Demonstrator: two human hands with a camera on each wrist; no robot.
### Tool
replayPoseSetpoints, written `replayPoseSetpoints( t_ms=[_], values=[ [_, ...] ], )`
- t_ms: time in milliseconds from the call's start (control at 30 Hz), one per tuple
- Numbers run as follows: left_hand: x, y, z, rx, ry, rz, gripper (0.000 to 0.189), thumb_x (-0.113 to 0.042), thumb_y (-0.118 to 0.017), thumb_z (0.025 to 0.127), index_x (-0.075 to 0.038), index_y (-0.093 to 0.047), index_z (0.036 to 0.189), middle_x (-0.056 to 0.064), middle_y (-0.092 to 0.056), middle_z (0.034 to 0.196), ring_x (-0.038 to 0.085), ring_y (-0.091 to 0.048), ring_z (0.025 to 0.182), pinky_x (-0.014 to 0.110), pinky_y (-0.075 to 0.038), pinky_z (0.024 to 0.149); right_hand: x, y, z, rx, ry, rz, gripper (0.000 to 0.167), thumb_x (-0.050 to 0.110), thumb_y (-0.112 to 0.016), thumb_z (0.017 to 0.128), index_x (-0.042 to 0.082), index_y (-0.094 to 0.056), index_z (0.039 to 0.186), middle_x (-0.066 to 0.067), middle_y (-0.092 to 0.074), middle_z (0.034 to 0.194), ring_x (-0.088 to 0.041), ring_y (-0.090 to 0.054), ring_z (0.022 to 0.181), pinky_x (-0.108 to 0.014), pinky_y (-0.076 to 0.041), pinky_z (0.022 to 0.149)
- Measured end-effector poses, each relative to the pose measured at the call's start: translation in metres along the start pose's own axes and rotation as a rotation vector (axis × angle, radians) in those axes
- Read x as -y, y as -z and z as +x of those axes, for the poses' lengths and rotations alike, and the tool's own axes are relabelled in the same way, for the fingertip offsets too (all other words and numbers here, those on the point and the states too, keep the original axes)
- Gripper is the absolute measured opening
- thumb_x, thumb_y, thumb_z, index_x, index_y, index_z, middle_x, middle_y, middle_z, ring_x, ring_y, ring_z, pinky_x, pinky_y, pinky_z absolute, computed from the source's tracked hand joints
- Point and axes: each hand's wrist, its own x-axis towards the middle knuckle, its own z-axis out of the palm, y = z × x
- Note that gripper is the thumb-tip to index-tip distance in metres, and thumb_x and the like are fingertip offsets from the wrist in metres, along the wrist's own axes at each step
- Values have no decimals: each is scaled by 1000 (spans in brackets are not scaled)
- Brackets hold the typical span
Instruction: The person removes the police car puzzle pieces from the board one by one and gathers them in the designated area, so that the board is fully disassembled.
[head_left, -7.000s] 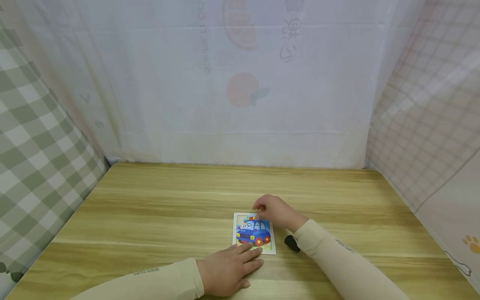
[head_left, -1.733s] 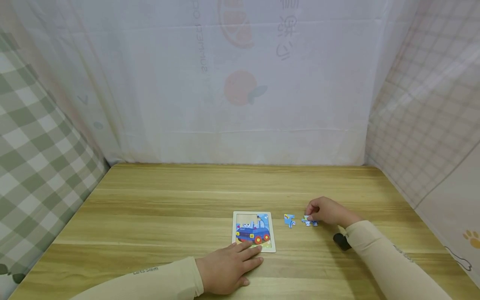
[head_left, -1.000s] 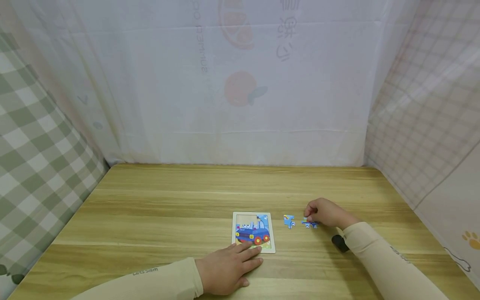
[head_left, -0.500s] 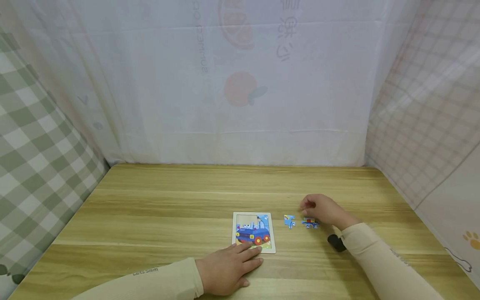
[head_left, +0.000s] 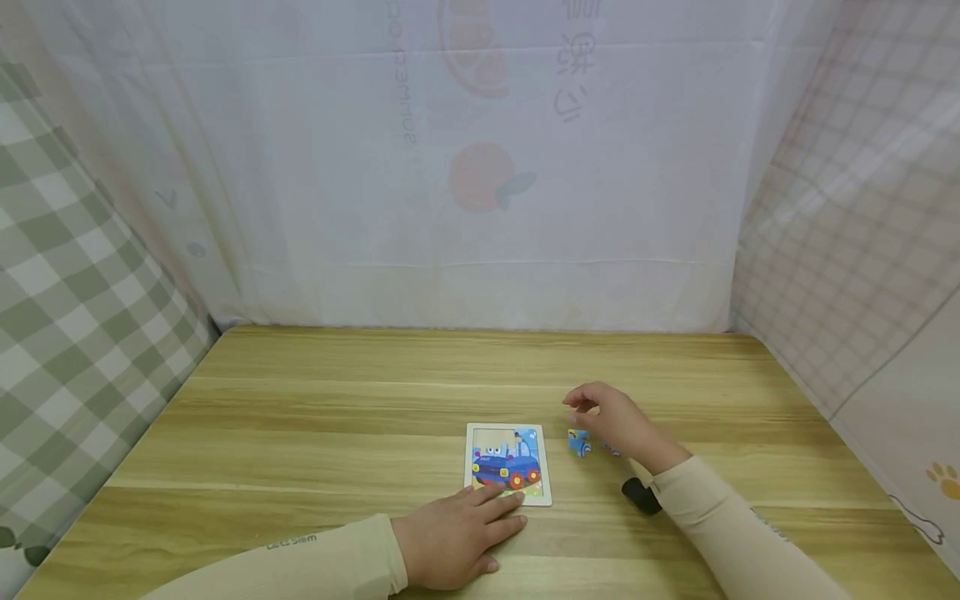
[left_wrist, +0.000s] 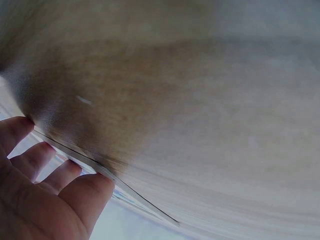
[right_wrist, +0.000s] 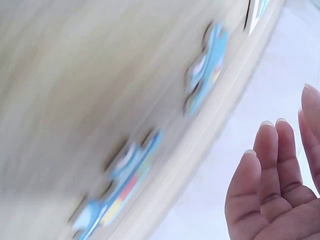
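Note:
A jigsaw puzzle of a blue cartoon car in a white frame (head_left: 546, 475) lies on the table, its upper left part a bare patch. My left hand (head_left: 457, 537) rests flat at its lower edge, fingers spread over the frame; the left wrist view shows the fingertips (left_wrist: 100, 182) on the rim. To the right lie two loose puzzle pieces: a blue and yellow piece (head_left: 577, 443), and a second piece with red and yellow (right_wrist: 125, 187), mostly hidden by my right hand in the head view. My right hand (head_left: 611, 421) hovers over them, holding nothing, fingers loosely bent.
The wooden table (head_left: 337, 400) spreads out around the puzzle. A white printed curtain (head_left: 322, 192) hangs along its back edge, with checked cloth (head_left: 75, 275) on the left side. A black wrist device (head_left: 641, 495) sits under the right wrist.
Since the oldest frame, two pieces have left the puzzle's upper left and lie at its right. My right hand has released the farther piece and moved left. The left hand stays put.

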Motion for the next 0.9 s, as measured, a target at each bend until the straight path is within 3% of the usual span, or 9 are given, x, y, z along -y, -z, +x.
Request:
replayPoseSetpoints(
  t_ms=[433, 900],
  values=[
    [0, 2, 3, 12, -2, -3, 54, -45, -44, 100, -22, -39, 149, -1, -33, 155, 21, -32, 141, 33, -37, 108, 24, -20, 2, 56, 27, -11, 20, 3, -68, 87, 0, -67, 107, -10, -62, 107, -26, -58, 97, -43, -49, 86],
    [0, 3, 4, -4, -2, 15, 53, -44, -46, 99, -22, -41, 148, -1, -35, 154, 21, -34, 140, 33, -39, 106, 40, -42, 15, 110, -18, -161, 20, 2, -75, 80, 3, -71, 99, -4, -60, 92, -17, -53, 81, -37, -50, 79]
  ],
)
